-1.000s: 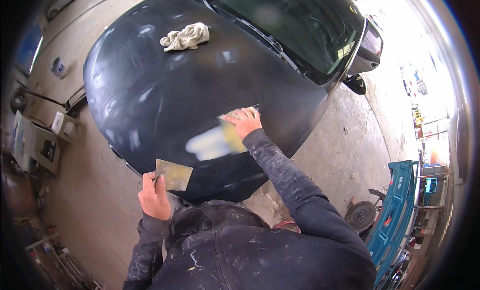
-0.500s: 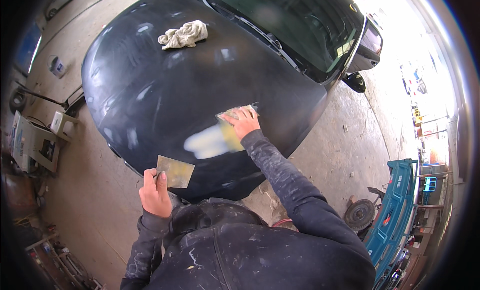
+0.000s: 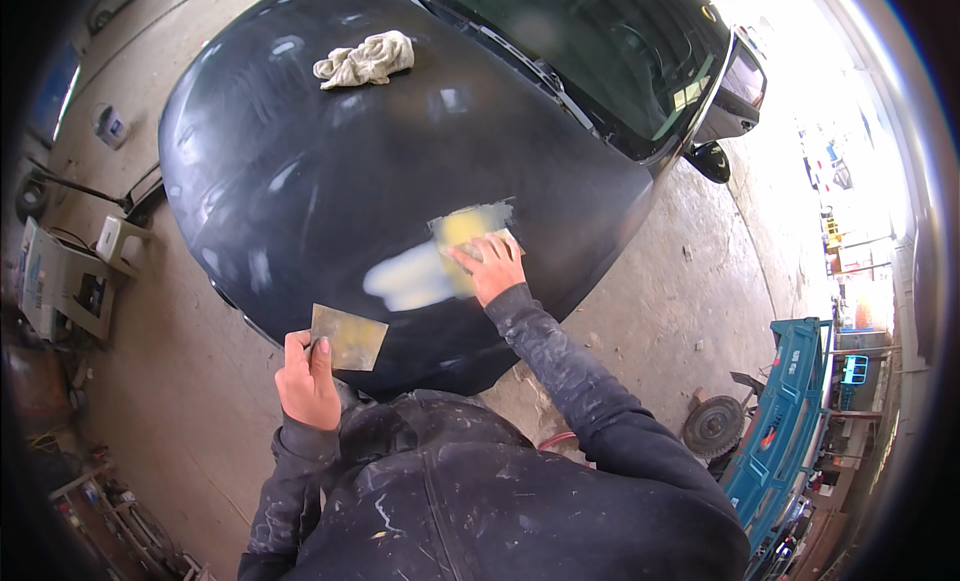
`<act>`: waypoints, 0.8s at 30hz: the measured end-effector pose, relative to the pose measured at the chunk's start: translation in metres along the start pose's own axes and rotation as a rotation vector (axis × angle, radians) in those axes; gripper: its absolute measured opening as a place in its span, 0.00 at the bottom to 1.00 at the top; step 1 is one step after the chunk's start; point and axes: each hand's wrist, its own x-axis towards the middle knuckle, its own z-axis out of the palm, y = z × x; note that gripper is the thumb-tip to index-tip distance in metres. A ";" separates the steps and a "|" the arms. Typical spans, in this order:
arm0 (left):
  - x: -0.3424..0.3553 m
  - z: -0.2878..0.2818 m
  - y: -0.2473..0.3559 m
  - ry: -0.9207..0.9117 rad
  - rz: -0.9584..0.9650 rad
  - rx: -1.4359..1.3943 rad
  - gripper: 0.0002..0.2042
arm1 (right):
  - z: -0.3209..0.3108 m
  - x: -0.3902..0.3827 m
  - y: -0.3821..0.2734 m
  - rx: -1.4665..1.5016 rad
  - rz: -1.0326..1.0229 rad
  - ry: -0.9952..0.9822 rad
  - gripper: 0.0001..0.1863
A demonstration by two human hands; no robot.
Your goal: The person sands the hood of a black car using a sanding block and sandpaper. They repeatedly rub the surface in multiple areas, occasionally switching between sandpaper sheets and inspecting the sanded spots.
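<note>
A dark blue car bonnet (image 3: pixel 330 171) fills the upper middle of the view. On it lies a pale patch of filler (image 3: pixel 410 279), with a yellow smear (image 3: pixel 468 224) at its right end. My right hand (image 3: pixel 488 269) presses flat on a thin spreader at the yellow smear; the spreader is mostly hidden under my fingers. My left hand (image 3: pixel 308 381) holds a square metal plate (image 3: pixel 348 337) by its left edge, just off the bonnet's near edge. A crumpled pale rag (image 3: pixel 366 60) lies at the bonnet's far side.
The windscreen (image 3: pixel 590 51) and a side mirror (image 3: pixel 712 161) are at the upper right. Concrete floor surrounds the car. A teal machine (image 3: pixel 790 421) and a round disc (image 3: pixel 714 427) stand at the right. A white box (image 3: pixel 62 281) and a small stool (image 3: pixel 120 243) stand at the left.
My right hand has slid slightly down and right along the filler patch, uncovering more yellow filler. My left hand with the plate has hardly moved.
</note>
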 end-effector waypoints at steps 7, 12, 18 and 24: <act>0.000 0.001 -0.002 0.000 0.004 -0.011 0.09 | -0.005 -0.036 -0.015 -0.010 0.036 0.026 0.30; 0.000 0.002 -0.003 0.004 0.010 -0.018 0.09 | -0.012 -0.062 -0.024 -0.019 0.032 0.007 0.28; -0.001 0.001 -0.003 -0.006 -0.018 -0.020 0.09 | -0.042 -0.078 -0.025 0.041 0.024 -0.081 0.26; 0.001 0.002 -0.002 -0.012 -0.033 -0.026 0.10 | -0.038 -0.016 0.001 0.016 -0.028 0.101 0.23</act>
